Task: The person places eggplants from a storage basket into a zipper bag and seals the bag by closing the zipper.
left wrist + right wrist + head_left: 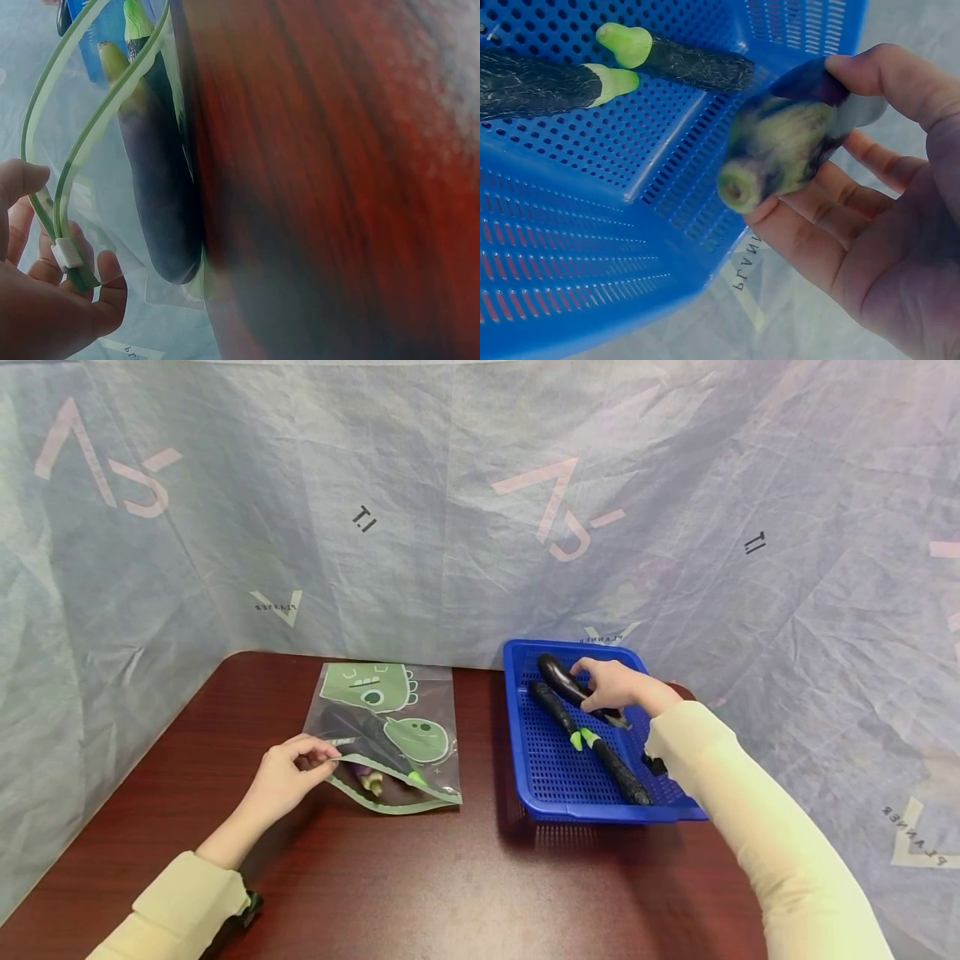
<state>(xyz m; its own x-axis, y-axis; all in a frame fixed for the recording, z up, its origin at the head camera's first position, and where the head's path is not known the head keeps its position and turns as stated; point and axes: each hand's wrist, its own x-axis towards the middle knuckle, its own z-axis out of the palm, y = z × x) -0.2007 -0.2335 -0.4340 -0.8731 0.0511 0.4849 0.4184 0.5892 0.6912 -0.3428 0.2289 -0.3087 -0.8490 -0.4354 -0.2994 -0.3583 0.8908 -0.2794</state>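
With thumb and fingers, my left hand point(288, 772) pinches the left corner of a clear zip bag point(442, 764) printed with green cartoon figures. The bag's mouth gapes toward me, and a white slider point(67, 253) sits by the fingers. Inside lie an eggplant point(161, 187) and a dark, long vegetable with a green tip point(136, 21). Over the blue basket point(525, 793), my right hand point(611, 683) grips a glossy eggplant point(558, 677), its pale stem end point(742, 187) facing the right wrist camera.
Two dark, rough-skinned long vegetables with green ends lie in the basket, one on the left point(551, 706) and one nearer the front point(618, 768). The reddish-brown table point(480, 877) carries bag and basket. A grey printed cloth point(420, 527) hangs behind.
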